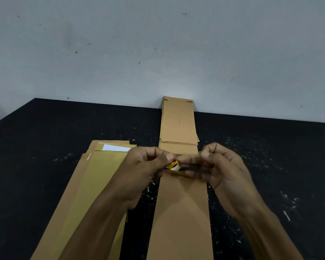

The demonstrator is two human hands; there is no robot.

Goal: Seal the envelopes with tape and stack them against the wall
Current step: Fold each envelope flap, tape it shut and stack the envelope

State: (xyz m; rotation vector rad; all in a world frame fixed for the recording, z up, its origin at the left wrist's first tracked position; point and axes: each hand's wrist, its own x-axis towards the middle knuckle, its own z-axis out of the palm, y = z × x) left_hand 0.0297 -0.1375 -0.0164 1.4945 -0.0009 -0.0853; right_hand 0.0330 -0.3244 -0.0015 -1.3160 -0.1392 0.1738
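left hand (144, 166): fingers curled, pinching the tape roll (174, 164) above the front envelope (180, 212).
right hand (218, 166): blurred, fingertips curled at the same roll.
front envelope: flat on the black table (45, 137).
sealed stack (178, 124): behind the front envelope, touching the wall (158, 44).
unsealed pile (94, 184): left of the front envelope.
writing: none legible.

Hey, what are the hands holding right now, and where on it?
Both hands pinch a small roll of tape above the middle envelope: left hand on its left side, right hand on its right. The exact grip is blurred.
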